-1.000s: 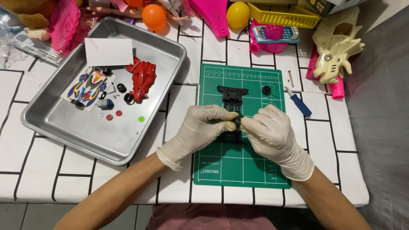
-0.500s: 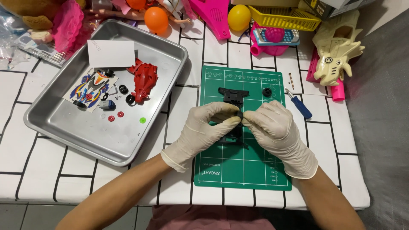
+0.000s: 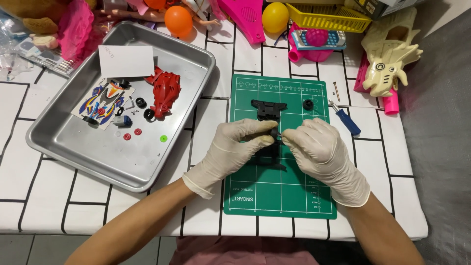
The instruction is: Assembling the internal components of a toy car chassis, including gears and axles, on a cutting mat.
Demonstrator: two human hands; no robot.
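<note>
Two gloved hands, mine, meet over the green mat (image 3: 294, 196), and that mat is my landmark for everything here. My left hand (image 3: 235, 147) and my right hand (image 3: 319, 152) both pinch at the same small dark bit, right above the middle of the mat. My fingers are curled tight on it, but it is too small for me to tell just what it is. Under my hands lies the black frame (image 3: 267, 110) of a toy car, flat on the mat, with its top end sticking out near the far edge. One small black wheel (image 3: 308, 104) sits on the mat too, just right of the frame. I think the job is only partly done, since the frame has no wheels on it that I can see. Left of the mat is a metal tray (image 3: 64, 147), and lots of parts wait in it: the red shell (image 3: 166, 93), small black wheels, red round bits, one green bit, a sticker sheet (image 3: 103, 103) and a white card (image 3: 126, 61). Right of the mat lies a blue screwdriver (image 3: 346, 119), which no hand is touching.
</note>
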